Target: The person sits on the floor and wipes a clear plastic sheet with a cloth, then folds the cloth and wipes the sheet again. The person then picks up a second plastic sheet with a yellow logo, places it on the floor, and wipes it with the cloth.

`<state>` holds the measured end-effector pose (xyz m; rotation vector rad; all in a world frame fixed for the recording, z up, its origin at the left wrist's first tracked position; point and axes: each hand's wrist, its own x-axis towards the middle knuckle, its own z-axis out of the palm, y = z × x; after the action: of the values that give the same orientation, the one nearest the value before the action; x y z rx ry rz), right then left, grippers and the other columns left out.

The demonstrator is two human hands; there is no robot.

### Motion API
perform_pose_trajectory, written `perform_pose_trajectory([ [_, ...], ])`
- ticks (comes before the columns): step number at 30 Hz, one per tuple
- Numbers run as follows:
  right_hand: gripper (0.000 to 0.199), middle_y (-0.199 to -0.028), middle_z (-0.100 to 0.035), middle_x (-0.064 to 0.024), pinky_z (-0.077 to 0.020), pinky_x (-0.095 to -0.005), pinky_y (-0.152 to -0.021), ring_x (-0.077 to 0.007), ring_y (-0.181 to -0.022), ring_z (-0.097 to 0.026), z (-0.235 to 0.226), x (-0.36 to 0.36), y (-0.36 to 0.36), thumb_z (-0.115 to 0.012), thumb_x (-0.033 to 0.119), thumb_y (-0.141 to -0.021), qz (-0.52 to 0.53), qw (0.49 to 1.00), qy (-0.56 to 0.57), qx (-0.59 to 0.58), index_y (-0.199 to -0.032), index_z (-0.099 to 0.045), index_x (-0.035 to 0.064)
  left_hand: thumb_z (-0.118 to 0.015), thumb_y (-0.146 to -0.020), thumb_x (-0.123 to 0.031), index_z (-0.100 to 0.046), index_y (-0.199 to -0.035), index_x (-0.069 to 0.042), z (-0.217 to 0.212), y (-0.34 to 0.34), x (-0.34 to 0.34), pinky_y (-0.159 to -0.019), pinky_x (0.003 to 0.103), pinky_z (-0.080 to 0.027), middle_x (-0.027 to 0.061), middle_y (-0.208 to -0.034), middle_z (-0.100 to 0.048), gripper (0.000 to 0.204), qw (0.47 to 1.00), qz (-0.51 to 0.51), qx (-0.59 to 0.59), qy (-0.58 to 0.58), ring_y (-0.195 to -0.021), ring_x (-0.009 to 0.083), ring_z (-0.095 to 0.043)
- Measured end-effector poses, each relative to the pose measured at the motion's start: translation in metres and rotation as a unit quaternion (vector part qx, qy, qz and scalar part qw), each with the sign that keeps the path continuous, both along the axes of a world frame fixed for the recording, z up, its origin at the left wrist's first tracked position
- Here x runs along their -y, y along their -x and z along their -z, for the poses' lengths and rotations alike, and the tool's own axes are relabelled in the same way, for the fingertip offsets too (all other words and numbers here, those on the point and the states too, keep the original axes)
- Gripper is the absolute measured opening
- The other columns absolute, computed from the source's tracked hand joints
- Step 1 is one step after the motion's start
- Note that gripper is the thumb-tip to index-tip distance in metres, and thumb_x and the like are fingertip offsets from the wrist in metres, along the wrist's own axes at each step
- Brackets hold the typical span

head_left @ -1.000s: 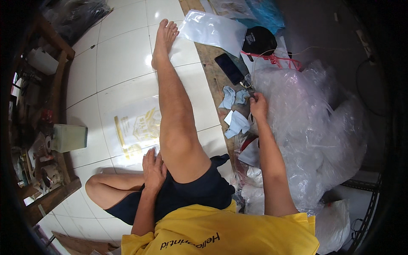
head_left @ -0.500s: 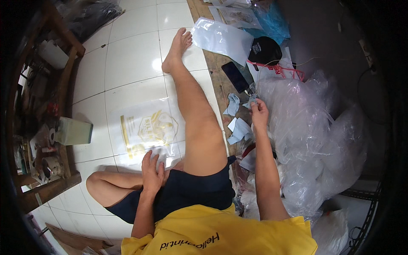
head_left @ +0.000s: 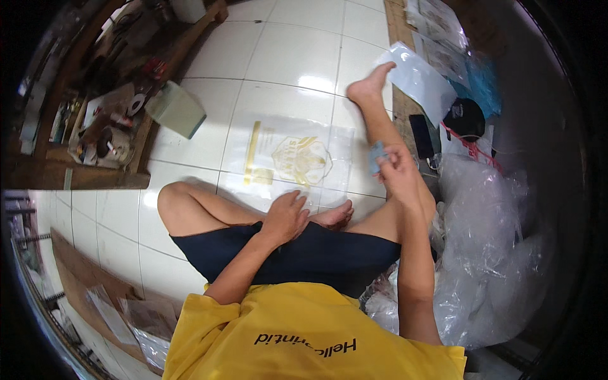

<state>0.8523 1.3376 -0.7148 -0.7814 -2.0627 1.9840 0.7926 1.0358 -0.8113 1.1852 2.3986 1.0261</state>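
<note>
A clear plastic bag (head_left: 256,190) with gold print lies flat on the white tiles between my legs. My left hand (head_left: 286,216) is at its near edge, fingers apart and holding nothing. Whether those fingertips rest on the plastic or hover just over it, I cannot tell. My right hand (head_left: 399,172) is raised over my right leg, to the right of the bag. Pinched in its fingers is a small light blue cloth scrap (head_left: 377,156), with much of it sticking out past the fingertips.
A heap of clear plastic bags (head_left: 478,221) bulges along the right side. Beyond it lie a dark phone (head_left: 420,135), a black round item (head_left: 464,118) and a frosted plastic sheet (head_left: 423,81). A wooden shelf (head_left: 140,136) and a pale greenish container (head_left: 175,110) stand at left.
My right hand has brought the blue scrap leftward from beside the phone to over my leg. My left hand has come nearer the bag. The whole view has shifted, and my right knee is bent.
</note>
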Motion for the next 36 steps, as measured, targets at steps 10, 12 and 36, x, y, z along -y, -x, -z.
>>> perform_pose_trajectory([
  [10, 0.025, -0.091, -0.067, -0.0198, -0.0525, -0.0407, -0.075, -0.0311, -0.082, -0.067, 0.067, 0.061, 0.039, -0.069, 0.006, -0.086, -0.220, 0.911, -0.313, 0.151, -0.107, -0.056, 0.0001, -0.046, -0.103, -0.046, -0.053, -0.142, -0.002, 0.019, -0.017, -0.004, -0.121, 0.055, -0.020, 0.0210, -0.157, -0.038, 0.060, 0.982, 0.061, 0.002, 0.179, -0.149, 0.0381, -0.028],
  [12, 0.024, -0.093, -0.067, -0.0210, -0.0528, -0.0408, -0.078, -0.0323, -0.086, -0.067, 0.085, 0.068, 0.039, -0.069, 0.006, -0.085, -0.229, 0.909, -0.331, 0.107, -0.106, -0.057, -0.0002, -0.043, -0.103, -0.048, -0.048, -0.147, -0.003, 0.017, -0.015, -0.003, -0.122, 0.056, -0.018, 0.0211, -0.161, -0.031, 0.062, 0.978, 0.077, 0.010, 0.196, -0.152, 0.0386, -0.022],
  [36, 0.023, -0.103, -0.057, -0.0210, -0.0494, -0.0504, -0.082, -0.0437, -0.095, -0.059, 0.102, 0.158, 0.134, -0.066, 0.004, -0.080, -0.275, 0.901, -0.336, 0.006, -0.100, -0.054, 0.0018, -0.052, -0.098, -0.048, -0.040, -0.155, -0.009, 0.014, 0.028, 0.033, -0.121, 0.059, -0.017, 0.0317, -0.159, -0.026, 0.069, 0.942, -0.141, 0.005, 0.303, -0.151, 0.0473, -0.019],
])
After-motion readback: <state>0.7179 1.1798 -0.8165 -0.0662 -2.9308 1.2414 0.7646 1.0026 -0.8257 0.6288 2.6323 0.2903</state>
